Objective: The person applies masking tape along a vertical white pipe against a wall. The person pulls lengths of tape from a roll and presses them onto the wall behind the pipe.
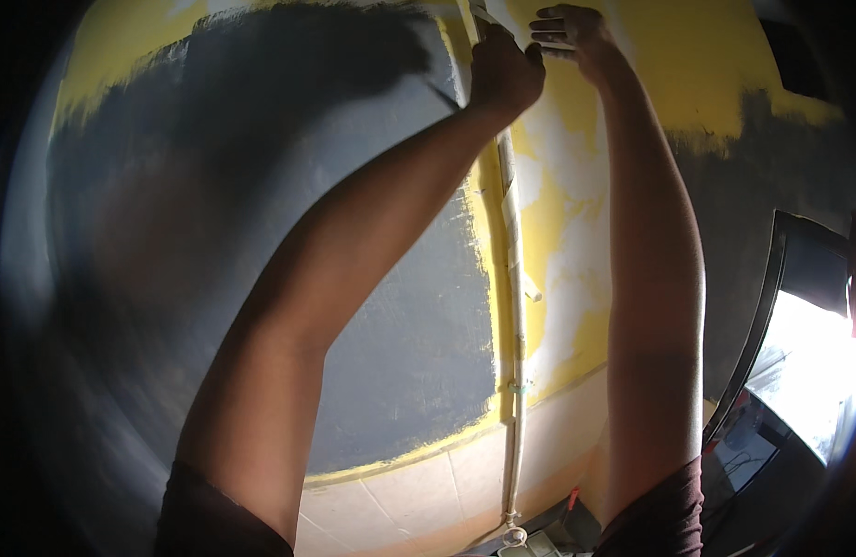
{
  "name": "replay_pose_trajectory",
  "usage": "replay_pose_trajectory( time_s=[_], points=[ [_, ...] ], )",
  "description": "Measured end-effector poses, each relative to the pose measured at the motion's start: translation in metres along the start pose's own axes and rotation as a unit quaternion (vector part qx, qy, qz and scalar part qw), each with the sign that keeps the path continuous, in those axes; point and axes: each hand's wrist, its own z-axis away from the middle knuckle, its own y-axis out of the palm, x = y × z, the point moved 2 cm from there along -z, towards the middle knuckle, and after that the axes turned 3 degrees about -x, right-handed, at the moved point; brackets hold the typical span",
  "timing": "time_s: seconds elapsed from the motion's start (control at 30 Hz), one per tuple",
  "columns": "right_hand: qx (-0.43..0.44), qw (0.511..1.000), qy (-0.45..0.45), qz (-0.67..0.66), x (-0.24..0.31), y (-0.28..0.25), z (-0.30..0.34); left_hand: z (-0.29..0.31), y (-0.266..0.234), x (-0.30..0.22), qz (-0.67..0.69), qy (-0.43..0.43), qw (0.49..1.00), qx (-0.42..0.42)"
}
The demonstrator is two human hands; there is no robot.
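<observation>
Left hand (509,72) curled by slim round pipe (519,325), grip contents can't be told; right hand (576,35) held open; wall (400,316) coated streaky grey, yellow.

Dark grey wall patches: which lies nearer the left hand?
The large left patch, left of the pipe; the other patch lies at far right.

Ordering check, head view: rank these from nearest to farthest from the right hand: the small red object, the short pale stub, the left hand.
1. Left hand: just left, slightly lower.
2. Short pale stub: midway down, beside the vertical pipe.
3. Small red object: near the bottom edge.
</observation>
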Motion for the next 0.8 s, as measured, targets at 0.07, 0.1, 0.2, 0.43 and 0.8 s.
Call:
replay_pose_trajectory(
  time_s=[0.07, 0.1, 0.2, 0.43, 0.8],
  points=[
    [0.055, 0.996, -0.056, 0.032, 0.011, 0.023, 0.019, 0.015, -0.005, 0.009, -0.017, -0.063, 0.997, 0.036],
    [0.080, 0.988, -0.052, 0.118, 0.026, 0.038, 0.027, 0.018, -0.008, 0.013, -0.022, -0.096, 0.993, 0.066],
    [0.124, 0.931, -0.104, 0.327, 0.032, 0.051, 0.012, 0.027, -0.022, -0.016, -0.012, -0.057, 0.994, 0.093],
    [-0.045, 0.917, -0.106, 0.382, 0.009, 0.090, -0.003, 0.053, -0.075, 0.004, 0.286, -0.368, 0.857, 0.222],
    [-0.186, 0.927, -0.166, 0.280, -0.003, 0.107, 0.009, 0.041, -0.129, -0.026, 0.006, -0.047, 0.950, 0.308]
  ],
)
